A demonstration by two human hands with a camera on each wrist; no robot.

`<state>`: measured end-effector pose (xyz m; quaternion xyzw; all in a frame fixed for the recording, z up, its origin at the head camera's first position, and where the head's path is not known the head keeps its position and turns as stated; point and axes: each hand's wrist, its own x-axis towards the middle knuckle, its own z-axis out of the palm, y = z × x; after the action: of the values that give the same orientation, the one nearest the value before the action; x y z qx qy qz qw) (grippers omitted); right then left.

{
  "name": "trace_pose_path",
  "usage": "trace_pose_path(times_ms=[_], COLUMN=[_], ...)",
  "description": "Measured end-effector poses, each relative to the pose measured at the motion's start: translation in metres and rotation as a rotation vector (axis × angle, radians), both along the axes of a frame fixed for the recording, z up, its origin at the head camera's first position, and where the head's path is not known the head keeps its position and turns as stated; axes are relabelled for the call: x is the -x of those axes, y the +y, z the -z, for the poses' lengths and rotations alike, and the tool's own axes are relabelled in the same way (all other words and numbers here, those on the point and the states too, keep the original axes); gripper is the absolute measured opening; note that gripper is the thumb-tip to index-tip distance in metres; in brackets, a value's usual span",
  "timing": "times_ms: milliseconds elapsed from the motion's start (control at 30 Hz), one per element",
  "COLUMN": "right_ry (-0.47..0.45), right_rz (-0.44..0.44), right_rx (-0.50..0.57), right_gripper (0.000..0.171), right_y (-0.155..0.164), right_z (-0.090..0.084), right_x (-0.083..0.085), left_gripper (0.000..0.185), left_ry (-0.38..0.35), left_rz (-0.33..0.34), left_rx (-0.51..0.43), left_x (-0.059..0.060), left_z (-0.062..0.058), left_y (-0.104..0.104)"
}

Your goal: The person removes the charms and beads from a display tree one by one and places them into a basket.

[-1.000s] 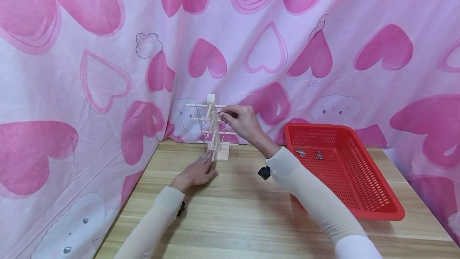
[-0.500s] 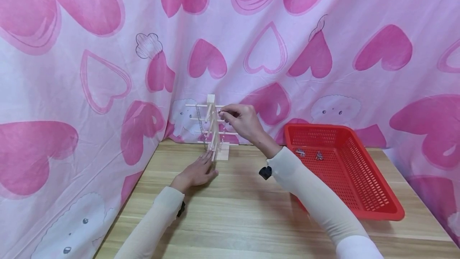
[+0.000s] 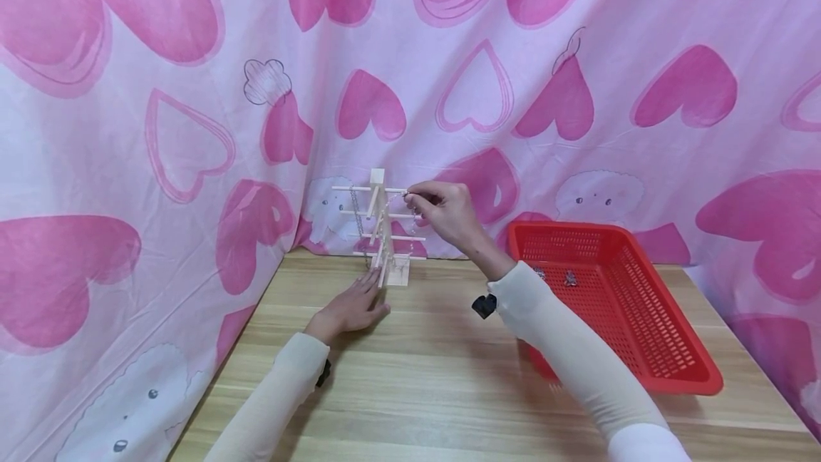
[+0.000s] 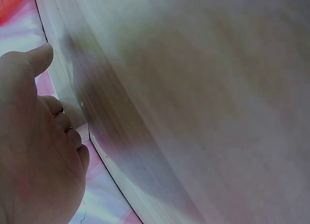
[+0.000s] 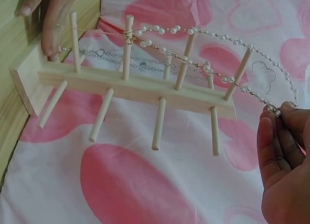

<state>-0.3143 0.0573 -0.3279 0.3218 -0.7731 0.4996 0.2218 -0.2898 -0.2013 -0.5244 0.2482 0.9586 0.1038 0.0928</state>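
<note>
My right hand (image 3: 447,214) pinches a string of white pearl-like beads (image 5: 207,67) on gold-coloured wire between thumb and fingertips. In the right wrist view the string runs in two strands from that hand to a peg, where its far end is caught. The pegs belong to a wooden jewellery stand (image 3: 377,177), upright on the table near the back. A silver chain (image 3: 355,207) hangs on the stand's left side. With fairly straight fingers, my left hand (image 3: 349,306) rests low at the stand's base; its fingertips are partly hidden in the head view.
To the right stands a red perforated plastic basket (image 3: 680,334) with small silvery pieces (image 3: 570,278) in it; my right forearm partly covers its near left side. A pink heart-patterned cloth (image 3: 474,91) hangs behind the wooden table (image 3: 410,391) and on its left.
My right hand has shifted slightly right, away from the stand's post, drawing the held end of the beaded string along and widening its loop. The left hand stays put.
</note>
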Motion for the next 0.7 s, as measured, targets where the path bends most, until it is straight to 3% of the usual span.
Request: trace_pose_path(times_ms=[267, 700], right_ry=[0.045, 0.010], right_rz=[0.036, 0.070], right_rx=[0.039, 0.087], right_gripper=[0.010, 0.014], right_y=[0.018, 0.052], right_z=[-0.005, -0.013], right_x=[0.003, 0.005], left_gripper=[0.082, 0.081], left_ry=[0.000, -0.001], left_rz=[-0.002, 0.008], left_rx=[0.021, -0.012], left_x=[0.001, -0.001], left_z=[-0.001, -0.003], left_y=[0.001, -0.001])
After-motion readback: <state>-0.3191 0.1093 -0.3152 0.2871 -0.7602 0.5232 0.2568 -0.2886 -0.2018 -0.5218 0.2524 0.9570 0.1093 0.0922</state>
